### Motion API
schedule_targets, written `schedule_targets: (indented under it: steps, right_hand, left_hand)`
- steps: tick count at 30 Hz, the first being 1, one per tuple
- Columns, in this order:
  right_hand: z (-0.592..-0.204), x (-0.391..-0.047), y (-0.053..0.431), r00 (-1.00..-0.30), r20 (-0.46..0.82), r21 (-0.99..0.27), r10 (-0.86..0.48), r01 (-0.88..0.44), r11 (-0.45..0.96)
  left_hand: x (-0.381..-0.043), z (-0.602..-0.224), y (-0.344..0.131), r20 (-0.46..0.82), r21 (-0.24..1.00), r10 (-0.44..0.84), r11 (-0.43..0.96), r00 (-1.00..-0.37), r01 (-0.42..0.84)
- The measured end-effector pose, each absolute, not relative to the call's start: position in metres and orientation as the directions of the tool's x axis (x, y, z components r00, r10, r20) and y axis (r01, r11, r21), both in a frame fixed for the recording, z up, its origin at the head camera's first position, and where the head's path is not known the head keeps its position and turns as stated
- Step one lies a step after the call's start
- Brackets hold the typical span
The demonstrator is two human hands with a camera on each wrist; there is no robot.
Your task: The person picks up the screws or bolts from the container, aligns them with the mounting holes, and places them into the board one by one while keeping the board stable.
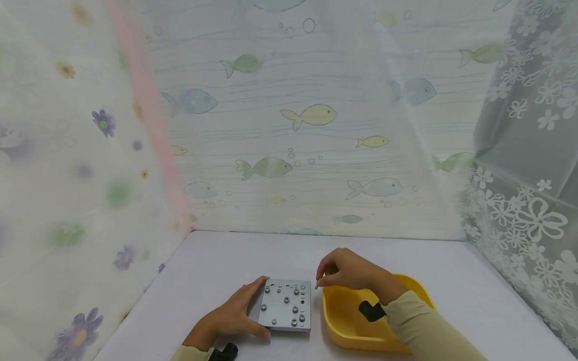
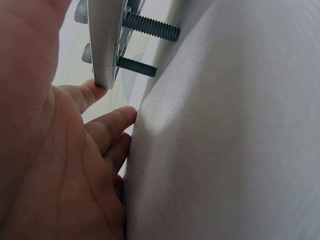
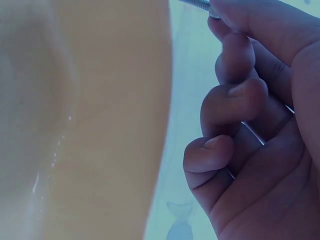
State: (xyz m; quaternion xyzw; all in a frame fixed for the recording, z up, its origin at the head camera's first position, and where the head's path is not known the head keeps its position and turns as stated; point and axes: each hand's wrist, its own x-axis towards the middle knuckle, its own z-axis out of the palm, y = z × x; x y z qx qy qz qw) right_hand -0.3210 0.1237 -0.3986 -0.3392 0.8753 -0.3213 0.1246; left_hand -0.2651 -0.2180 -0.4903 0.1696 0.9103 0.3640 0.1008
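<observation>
A square silvery metal plate [image 1: 279,310] carries several socket-head screws across its top face. At its left side my left hand [image 1: 235,312] holds it, the thumb by the near corner and a fingertip by the far corner. In the left wrist view, threaded screw shanks [image 2: 152,26] stick out beneath the plate [image 2: 106,42]. Just right of the plate, above the table, my right hand [image 1: 346,269] pinches a small metal screw [image 1: 316,286] between thumb and forefinger. The right wrist view shows part of the screw's threaded shank [image 3: 194,4]; the other fingers are curled.
A yellow plastic bin [image 1: 361,343] stands right of the plate, under my right forearm; its full contents are hidden. The white tabletop [image 1: 217,255] meets fish-patterned curtains [image 1: 293,200] at the back, with more patterned sheets on both sides.
</observation>
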Motion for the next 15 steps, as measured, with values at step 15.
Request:
schedule_targets:
  steps: [15]
  right_hand:
    - [-0.409, -0.317, 0.101, -0.71, -0.018, -0.626, -0.704, -0.54, 0.562]
  left_hand:
    - [-0.265, -0.489, -0.219, -0.047, 0.706, 0.401, 0.661, -0.915, 0.253]
